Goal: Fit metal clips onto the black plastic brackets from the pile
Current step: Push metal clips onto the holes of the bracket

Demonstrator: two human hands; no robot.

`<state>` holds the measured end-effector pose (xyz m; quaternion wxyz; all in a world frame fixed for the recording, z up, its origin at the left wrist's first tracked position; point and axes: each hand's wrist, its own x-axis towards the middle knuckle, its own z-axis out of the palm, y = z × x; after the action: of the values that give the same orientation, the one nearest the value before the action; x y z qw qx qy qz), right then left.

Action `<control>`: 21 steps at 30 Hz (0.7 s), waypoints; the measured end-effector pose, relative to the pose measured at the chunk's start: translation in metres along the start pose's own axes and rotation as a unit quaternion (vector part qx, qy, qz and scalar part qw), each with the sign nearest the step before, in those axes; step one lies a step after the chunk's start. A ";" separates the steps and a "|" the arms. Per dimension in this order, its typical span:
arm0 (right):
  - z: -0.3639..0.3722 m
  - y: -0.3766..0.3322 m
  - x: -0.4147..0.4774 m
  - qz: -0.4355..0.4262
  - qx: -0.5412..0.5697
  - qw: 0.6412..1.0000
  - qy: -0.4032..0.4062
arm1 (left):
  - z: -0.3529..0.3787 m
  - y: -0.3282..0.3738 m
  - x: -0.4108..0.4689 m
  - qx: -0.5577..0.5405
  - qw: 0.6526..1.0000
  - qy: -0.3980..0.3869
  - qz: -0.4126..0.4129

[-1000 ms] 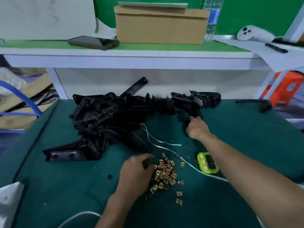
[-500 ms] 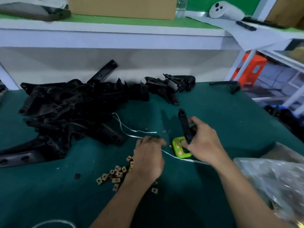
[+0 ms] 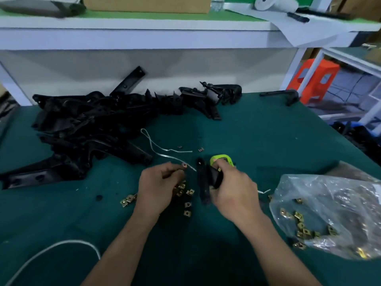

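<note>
Bracket (image 3: 203, 182) stands gripped in the right hand (image 3: 233, 190), just beside the left hand (image 3: 158, 182), whose fingertips pinch one clip (image 3: 185, 165) — best to line its mouth square to the bracket's edge, then push straight on.

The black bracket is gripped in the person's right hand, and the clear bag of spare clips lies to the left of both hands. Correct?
Not quite. The head view shows the clear bag lying right of the right hand, far from the left hand, not to the left. The rest holds: the right hand grips the black bracket.
</note>
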<state>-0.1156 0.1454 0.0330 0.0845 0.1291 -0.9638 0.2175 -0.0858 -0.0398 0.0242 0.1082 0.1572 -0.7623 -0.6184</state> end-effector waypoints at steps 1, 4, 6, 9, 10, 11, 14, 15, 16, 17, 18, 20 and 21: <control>0.004 -0.006 0.002 -0.005 -0.007 1.000 -0.005 | -0.005 -0.001 -0.006 -0.023 1.000 0.008 -0.017; 0.014 -0.017 0.004 -0.008 -0.004 1.000 -0.019 | -0.020 -0.009 -0.020 0.003 0.999 0.039 -0.033; 0.020 -0.022 0.001 -0.016 -0.007 1.000 -0.014 | -0.029 -0.015 -0.027 0.026 0.998 0.058 -0.021; 0.030 -0.024 -0.003 -0.028 -0.016 0.999 0.002 | -0.035 -0.018 -0.036 0.056 0.996 0.072 0.022; 0.033 -0.023 -0.003 -0.030 -0.019 0.999 0.008 | -0.035 -0.018 -0.038 0.065 0.994 0.075 0.038; 0.035 -0.021 -0.003 -0.032 -0.024 0.999 0.015 | -0.034 -0.017 -0.039 0.066 0.993 0.076 0.056; 0.037 -0.018 -0.003 -0.037 -0.045 0.998 0.033 | -0.030 -0.018 -0.042 0.060 0.990 0.089 0.086; 0.037 -0.018 -0.003 -0.039 -0.049 0.997 0.037 | -0.029 -0.019 -0.043 0.072 0.989 0.094 0.089; 0.037 -0.017 -0.004 -0.039 -0.050 0.997 0.037 | -0.027 -0.020 -0.045 0.091 0.987 0.097 0.092; 0.037 -0.017 -0.005 -0.040 -0.049 0.997 0.036 | -0.025 -0.021 -0.046 0.106 0.985 0.098 0.098; 0.037 -0.016 -0.006 -0.041 -0.048 0.997 0.034 | -0.024 -0.021 -0.047 0.106 0.984 0.094 0.105; 0.037 -0.015 -0.007 -0.042 -0.051 0.997 0.034 | -0.022 -0.021 -0.049 0.077 0.987 0.077 0.116; 0.037 -0.014 -0.007 -0.043 -0.052 0.997 0.036 | -0.022 -0.021 -0.050 0.057 0.989 0.068 0.118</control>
<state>-0.1092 0.1180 0.0047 0.1352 0.1580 -0.9637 0.1673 -0.0296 -0.0447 0.0096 0.2229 0.1139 -0.8001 -0.5450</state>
